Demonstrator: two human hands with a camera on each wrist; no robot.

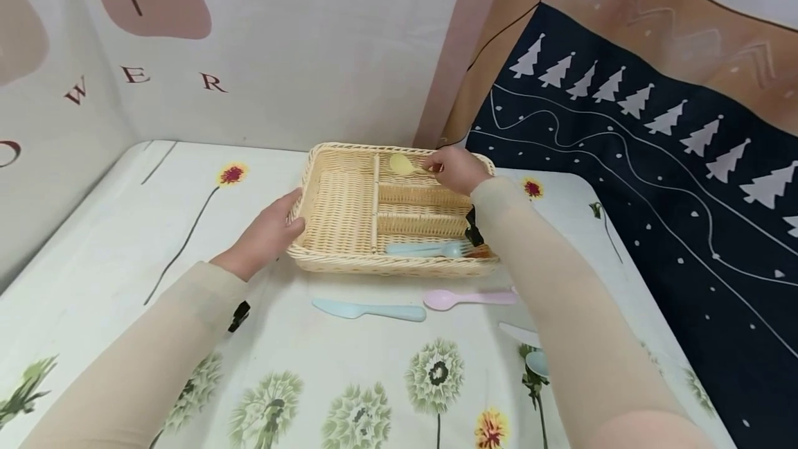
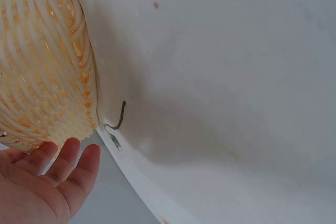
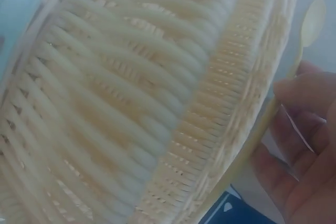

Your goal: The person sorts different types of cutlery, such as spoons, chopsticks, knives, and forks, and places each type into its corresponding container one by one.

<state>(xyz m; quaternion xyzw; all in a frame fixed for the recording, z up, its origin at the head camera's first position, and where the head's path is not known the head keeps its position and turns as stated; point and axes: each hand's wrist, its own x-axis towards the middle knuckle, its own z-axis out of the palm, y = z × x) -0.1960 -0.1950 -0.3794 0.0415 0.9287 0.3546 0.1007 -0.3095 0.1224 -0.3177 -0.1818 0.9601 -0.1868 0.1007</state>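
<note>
The basket (image 1: 341, 199) is a shallow rectangle of pale woven cane with rounded corners and a thick braided rim; it sits by the desk's (image 1: 349, 373) far edge. Inside, one wide compartment lies on the left and three narrow ones on the right. The left hand (image 1: 264, 233) grasps the rim at the basket's left end, thumb over it. The right hand (image 1: 458, 168) pinches a yellow spoon (image 1: 401, 165), smooth and glossy with an oval bowl, at the farthest narrow compartment; whether it touches the weave I cannot tell.

Blue cutlery (image 1: 414, 249), smooth and plastic-looking, lies in the nearest narrow compartment. On the desk, between basket and near edge, are a blue knife (image 1: 370, 310) with a rounded blade and a pink spoon (image 1: 442, 299). Towards the right edge, a white knife (image 1: 519, 333) and a blue spoon (image 1: 537, 364) are partly covered by the right sleeve (image 1: 555, 276). The desk's pale cover is printed with flowers.

The left wrist view shows slightly bent fingers at the basket's outer wall, which the head view hides. The right wrist view reveals the yellow spoon's long slim handle, running beside the rim between thumb and fingers. Only the head view shows the loose pieces on the desk.
</note>
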